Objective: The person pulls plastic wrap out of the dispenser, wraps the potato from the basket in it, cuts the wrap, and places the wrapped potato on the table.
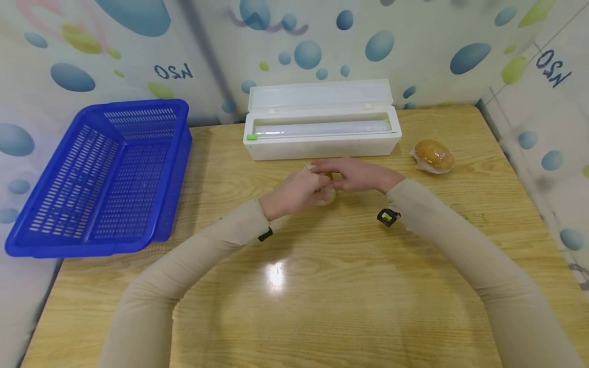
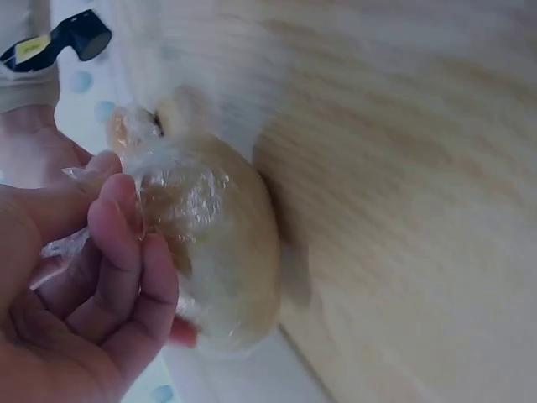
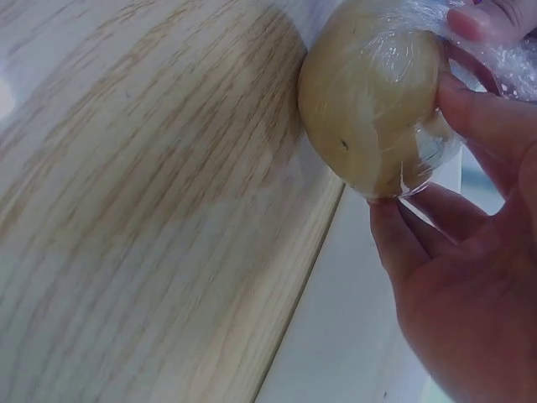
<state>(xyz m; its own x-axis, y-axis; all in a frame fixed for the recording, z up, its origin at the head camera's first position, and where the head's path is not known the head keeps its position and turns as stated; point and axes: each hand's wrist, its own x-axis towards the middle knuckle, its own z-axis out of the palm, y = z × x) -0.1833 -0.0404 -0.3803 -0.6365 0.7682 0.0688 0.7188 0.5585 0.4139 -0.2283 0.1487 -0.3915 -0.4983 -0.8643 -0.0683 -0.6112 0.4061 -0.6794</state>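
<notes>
A pale yellow potato (image 3: 361,101) in clear cling film (image 3: 411,42) is between my hands, low over the table just in front of the white box. My left hand (image 1: 296,191) pinches the gathered film at one side of it, fingers curled, as the left wrist view shows. From the other side my right hand (image 1: 356,174) holds the potato, its thumb and fingers spread around the wrapped surface. In the head view the hands hide most of the potato (image 1: 325,197).
The long white box (image 1: 322,149) stands lid-up at the back, a roll of film (image 1: 322,129) inside. Right of it lies an orange-brown rounded thing (image 1: 434,156) wrapped in film. A blue plastic basket (image 1: 158,204) stands at the left, near the patterned wall (image 1: 207,51).
</notes>
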